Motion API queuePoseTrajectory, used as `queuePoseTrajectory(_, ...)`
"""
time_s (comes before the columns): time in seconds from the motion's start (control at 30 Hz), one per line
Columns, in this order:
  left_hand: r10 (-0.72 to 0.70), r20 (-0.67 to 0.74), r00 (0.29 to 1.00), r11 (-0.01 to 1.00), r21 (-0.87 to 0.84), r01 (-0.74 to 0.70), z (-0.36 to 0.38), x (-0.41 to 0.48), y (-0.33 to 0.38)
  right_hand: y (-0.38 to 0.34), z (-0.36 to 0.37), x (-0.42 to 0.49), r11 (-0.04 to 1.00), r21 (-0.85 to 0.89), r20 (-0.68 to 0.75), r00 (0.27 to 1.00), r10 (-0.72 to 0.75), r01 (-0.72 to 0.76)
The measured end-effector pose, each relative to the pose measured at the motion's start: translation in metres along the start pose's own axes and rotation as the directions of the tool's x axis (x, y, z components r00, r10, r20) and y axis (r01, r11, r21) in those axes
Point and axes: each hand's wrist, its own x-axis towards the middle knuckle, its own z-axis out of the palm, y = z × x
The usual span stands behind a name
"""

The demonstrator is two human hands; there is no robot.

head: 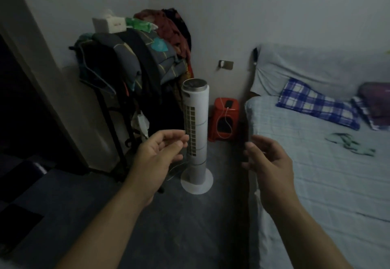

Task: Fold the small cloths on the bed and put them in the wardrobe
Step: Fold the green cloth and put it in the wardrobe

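**Dim bedroom, bare hands, cloth waiting on the bed**

Dim light fills a small bedroom, with the bed along the right. A small greenish cloth lies crumpled on the bed's pale sheet, below a plaid pillow. The left hand and right hand are raised over the floor, fingers loosely curled and holding nothing, well apart from the cloth.

Folding has not begun. A white tower fan stands just beyond the left hand, and a careless swing toward the bed could knock it over. In this poor light the pale cloth is easy to miss against the sheet. Whether the dark opening at the left is the wardrobe, I cannot tell.
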Motion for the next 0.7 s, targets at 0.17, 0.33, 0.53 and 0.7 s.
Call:
queuePoseTrajectory(0.17, -0.004, 0.115, 0.993, 0.999, -0.038, 0.009, -0.003, 0.097, -0.015, 0.007, 0.014, 0.056, 0.999, -0.029, -0.196, 0.980, -0.021, 0.015)
queuePoseTrajectory(0.33, -0.011, 0.247, 0.969, 0.997, -0.069, 0.029, 0.021, 0.188, -0.017, 0.001, 0.014, 0.103, 0.996, -0.072, -0.363, 0.928, -0.079, 0.056)
queuePoseTrajectory(0.53, -0.011, 0.454, 0.891, 0.996, -0.073, 0.049, 0.086, 0.269, -0.043, 0.015, -0.021, 0.148, 0.993, -0.104, -0.555, 0.826, -0.102, 0.054)
queuePoseTrajectory(0.7, -0.030, 0.555, 0.831, 0.993, -0.076, 0.086, 0.169, 0.327, -0.072, 0.046, -0.076, 0.202, 0.994, -0.103, -0.656, 0.748, -0.099, 0.041)
